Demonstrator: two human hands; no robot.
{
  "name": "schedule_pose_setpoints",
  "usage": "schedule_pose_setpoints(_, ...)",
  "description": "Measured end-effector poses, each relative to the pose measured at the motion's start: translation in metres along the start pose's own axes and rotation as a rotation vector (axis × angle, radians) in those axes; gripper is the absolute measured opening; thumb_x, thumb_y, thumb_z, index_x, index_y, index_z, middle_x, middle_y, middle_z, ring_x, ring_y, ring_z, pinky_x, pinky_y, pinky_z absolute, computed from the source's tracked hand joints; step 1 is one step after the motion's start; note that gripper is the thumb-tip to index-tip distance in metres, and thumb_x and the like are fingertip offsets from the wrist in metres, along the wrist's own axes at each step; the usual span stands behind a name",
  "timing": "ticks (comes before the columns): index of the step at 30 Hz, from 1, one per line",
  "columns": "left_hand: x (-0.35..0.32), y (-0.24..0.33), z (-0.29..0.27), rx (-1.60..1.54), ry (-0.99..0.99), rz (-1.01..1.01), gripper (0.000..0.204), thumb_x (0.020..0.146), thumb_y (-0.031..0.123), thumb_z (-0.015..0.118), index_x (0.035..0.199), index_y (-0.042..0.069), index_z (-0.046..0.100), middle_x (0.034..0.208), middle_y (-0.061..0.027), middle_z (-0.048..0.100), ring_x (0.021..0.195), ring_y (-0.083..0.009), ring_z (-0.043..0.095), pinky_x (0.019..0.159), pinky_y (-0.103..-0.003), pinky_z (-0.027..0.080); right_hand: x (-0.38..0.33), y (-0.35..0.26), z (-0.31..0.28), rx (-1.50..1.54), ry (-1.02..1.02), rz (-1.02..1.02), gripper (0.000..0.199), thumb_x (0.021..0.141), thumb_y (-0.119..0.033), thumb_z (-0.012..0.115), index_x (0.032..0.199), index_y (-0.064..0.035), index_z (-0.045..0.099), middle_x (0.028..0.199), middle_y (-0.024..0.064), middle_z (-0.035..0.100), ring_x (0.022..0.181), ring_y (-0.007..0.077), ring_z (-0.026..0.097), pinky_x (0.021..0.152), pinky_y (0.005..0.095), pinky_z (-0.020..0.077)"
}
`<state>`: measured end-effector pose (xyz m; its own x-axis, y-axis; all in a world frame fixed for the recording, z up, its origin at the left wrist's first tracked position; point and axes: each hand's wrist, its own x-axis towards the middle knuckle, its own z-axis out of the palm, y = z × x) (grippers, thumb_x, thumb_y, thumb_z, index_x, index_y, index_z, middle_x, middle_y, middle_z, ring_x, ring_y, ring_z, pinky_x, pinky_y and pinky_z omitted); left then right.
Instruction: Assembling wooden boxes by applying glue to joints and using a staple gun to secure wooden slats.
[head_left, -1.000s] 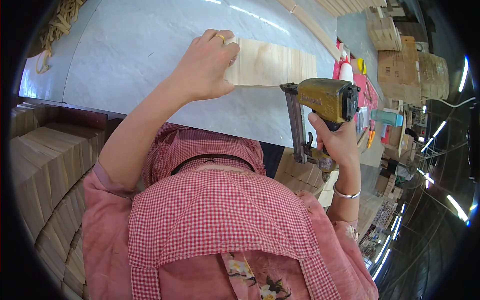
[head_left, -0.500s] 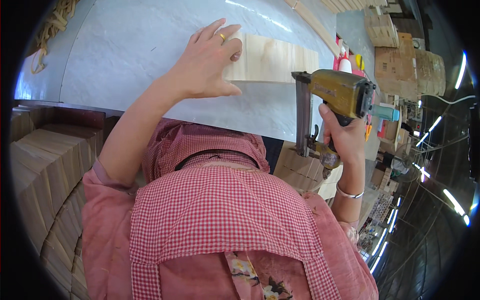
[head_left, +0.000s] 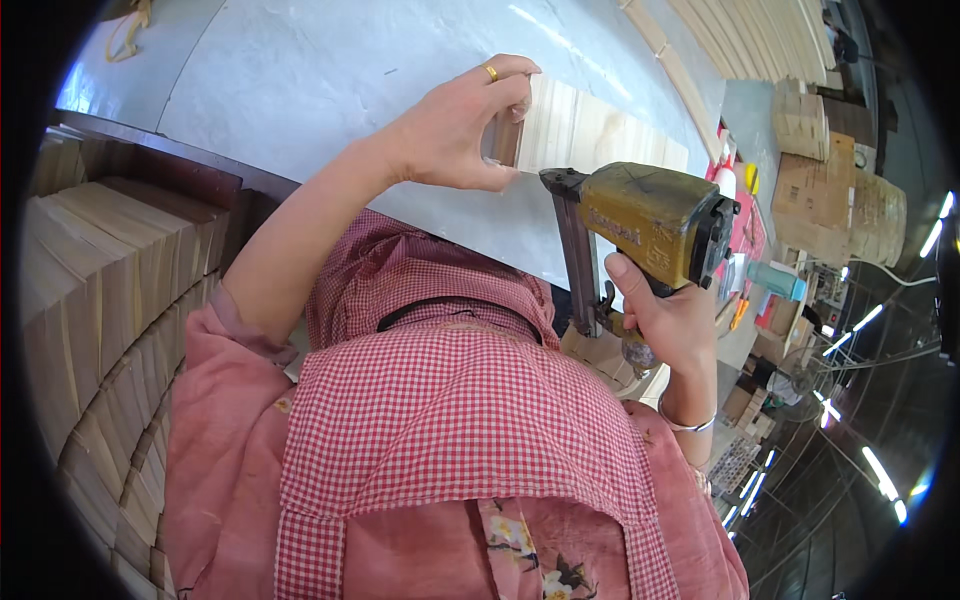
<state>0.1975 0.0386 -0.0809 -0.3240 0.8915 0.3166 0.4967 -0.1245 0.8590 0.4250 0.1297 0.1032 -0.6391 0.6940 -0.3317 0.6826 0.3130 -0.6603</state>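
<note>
A pale wooden box-like piece (head_left: 595, 130) lies on the grey-blue tabletop, its darker end edge turned toward my left hand (head_left: 455, 130). That hand spans this end, the fingers curled at the far corner and the thumb at the near corner; a gap shows between palm and wood. My right hand (head_left: 675, 320) grips a yellow-and-black nail gun (head_left: 635, 215) by its handle. The gun is held up at the near side of the wooden piece and covers part of it. Its nose tip shows close to the near left corner; whether it touches cannot be told.
Stacked wooden boards (head_left: 100, 290) fill the space at lower left. Long wooden strips (head_left: 670, 75) lie along the table's far right. A white bottle (head_left: 725, 180) and a pink item (head_left: 745, 235) stand beyond the gun. Cardboard boxes (head_left: 815, 190) are farther right.
My left hand has closed in on the end of the wooden piece. The nail gun has come leftward, nearer that end. The whole view has shifted slightly.
</note>
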Motion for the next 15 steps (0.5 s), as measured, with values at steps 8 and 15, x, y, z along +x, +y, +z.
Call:
schedule_pose_setpoints(8, 0.000, -0.004, 0.004, 0.122, 0.063, 0.112, 0.053, 0.062, 0.019, 0.083, 0.101, 0.009, 0.049, 0.147, -0.0087, 0.050, 0.113, -0.0307, 0.059, 0.095, -0.037, 0.050, 0.004, -0.001, 0.006, -0.051, -0.019, -0.042, 0.034, 0.087, -0.010, 0.081, 0.114, 0.0039, 0.065, 0.097, 0.0112, 0.073, 0.073, 0.0184, 0.068, 0.062, 0.0276, 0.0545)
schedule_pose_setpoints(15, 0.000, -0.013, 0.013, 0.076, 0.166, 0.172, 0.062, 0.062, 0.024, 0.080, 0.114, 0.005, 0.053, 0.139, -0.0131, 0.055, 0.103, -0.0305, 0.060, 0.090, -0.038, 0.051, -0.004, -0.017, 0.015, 0.078, 0.012, 0.222, 0.030, 0.089, -0.013, 0.080, 0.109, 0.0026, 0.065, 0.079, 0.0066, 0.066, 0.053, 0.0127, 0.057, 0.046, 0.0237, 0.0455)
